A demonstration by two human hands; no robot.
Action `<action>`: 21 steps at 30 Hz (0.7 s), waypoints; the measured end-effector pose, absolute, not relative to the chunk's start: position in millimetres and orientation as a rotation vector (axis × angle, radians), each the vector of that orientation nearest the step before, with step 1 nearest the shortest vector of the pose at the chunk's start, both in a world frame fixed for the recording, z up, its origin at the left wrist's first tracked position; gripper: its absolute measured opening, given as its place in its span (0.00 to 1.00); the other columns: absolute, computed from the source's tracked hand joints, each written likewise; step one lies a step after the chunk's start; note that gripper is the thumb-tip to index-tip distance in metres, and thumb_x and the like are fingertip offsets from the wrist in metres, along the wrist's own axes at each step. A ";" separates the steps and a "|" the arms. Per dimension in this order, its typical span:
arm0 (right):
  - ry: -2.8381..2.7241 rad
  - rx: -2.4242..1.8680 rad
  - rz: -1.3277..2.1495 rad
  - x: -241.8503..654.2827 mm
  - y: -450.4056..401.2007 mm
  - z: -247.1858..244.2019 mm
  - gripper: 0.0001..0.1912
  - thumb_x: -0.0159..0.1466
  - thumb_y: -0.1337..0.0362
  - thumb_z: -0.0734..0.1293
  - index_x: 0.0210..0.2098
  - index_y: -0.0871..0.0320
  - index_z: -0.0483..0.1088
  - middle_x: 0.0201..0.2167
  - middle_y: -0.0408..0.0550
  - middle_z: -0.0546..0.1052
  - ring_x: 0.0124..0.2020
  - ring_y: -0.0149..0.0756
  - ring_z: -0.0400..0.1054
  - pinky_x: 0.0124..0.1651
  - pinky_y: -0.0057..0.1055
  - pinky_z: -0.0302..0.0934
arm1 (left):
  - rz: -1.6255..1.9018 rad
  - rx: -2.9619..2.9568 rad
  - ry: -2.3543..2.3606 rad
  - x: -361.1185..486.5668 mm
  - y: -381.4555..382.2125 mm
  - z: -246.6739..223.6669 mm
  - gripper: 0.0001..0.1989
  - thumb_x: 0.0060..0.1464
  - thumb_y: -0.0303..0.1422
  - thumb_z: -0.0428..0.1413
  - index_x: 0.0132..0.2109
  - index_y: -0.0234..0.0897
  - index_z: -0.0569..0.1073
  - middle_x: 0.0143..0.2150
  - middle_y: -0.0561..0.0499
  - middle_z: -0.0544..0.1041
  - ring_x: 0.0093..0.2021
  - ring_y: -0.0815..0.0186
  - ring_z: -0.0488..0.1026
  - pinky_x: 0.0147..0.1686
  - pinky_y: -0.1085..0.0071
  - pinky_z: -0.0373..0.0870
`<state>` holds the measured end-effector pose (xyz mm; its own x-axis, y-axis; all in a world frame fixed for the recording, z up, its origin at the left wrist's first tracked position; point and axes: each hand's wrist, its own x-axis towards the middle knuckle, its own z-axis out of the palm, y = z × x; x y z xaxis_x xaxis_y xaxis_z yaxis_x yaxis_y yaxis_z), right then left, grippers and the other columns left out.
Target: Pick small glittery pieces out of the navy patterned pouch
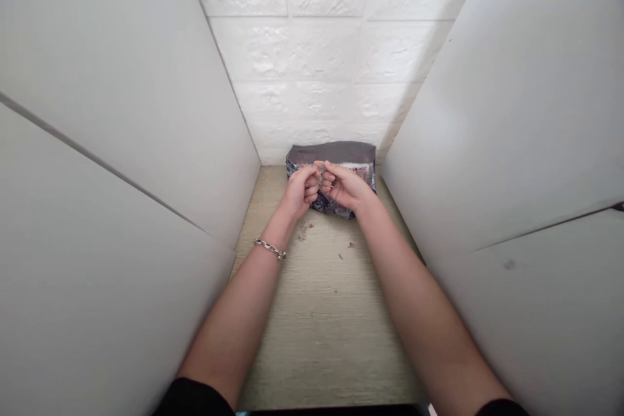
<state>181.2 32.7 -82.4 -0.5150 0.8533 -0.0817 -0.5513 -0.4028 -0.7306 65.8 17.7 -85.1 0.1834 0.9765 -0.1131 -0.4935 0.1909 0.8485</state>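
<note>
My left hand (302, 190) and my right hand (345, 186) meet at the fingertips, over the front of a dark, patterned plastic bag (336, 153). The fingers of my left hand are curled in, thumb and forefinger pinched. Thumb and forefinger of my right hand are pinched too, the other fingers half bent. Whatever lies between the fingertips is too small to make out. A small dark spot shows at my right fingers. The bag has a grey upper flap and reddish bits on its front; my hands hide its middle.
Small brown crumbs (305, 229) lie on the pale wooden surface (322, 338) in front of the bag, with a few more bits (351, 245) to the right. Tall grey panels (121, 78) rise on both sides. A white brick-patterned wall (322, 45) stands behind.
</note>
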 end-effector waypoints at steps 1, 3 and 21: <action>-0.817 -0.572 2.005 181.2 32.5 -82.2 0.08 0.57 0.66 0.60 0.33 0.63 0.68 0.15 0.36 0.54 0.17 0.18 0.48 0.20 0.17 0.47 | 1.198 0.765 0.786 65.7 17.9 -85.1 0.10 0.42 0.34 0.52 0.23 0.34 0.60 0.12 0.63 0.47 0.11 0.81 0.41 0.10 0.80 0.35; -0.808 -0.572 2.010 181.2 32.4 -82.0 0.08 0.57 0.66 0.60 0.33 0.63 0.67 0.15 0.36 0.54 0.17 0.18 0.48 0.20 0.17 0.47 | 1.202 0.753 0.782 65.3 18.2 -84.8 0.10 0.42 0.34 0.52 0.23 0.34 0.60 0.12 0.63 0.47 0.11 0.81 0.41 0.10 0.80 0.35; -0.785 -0.605 2.015 183.0 36.5 -86.9 0.08 0.55 0.65 0.62 0.33 0.62 0.68 0.15 0.35 0.55 0.17 0.17 0.49 0.20 0.17 0.48 | 1.183 0.720 0.768 65.0 17.5 -84.0 0.09 0.42 0.33 0.52 0.22 0.33 0.60 0.12 0.62 0.47 0.11 0.81 0.41 0.10 0.81 0.35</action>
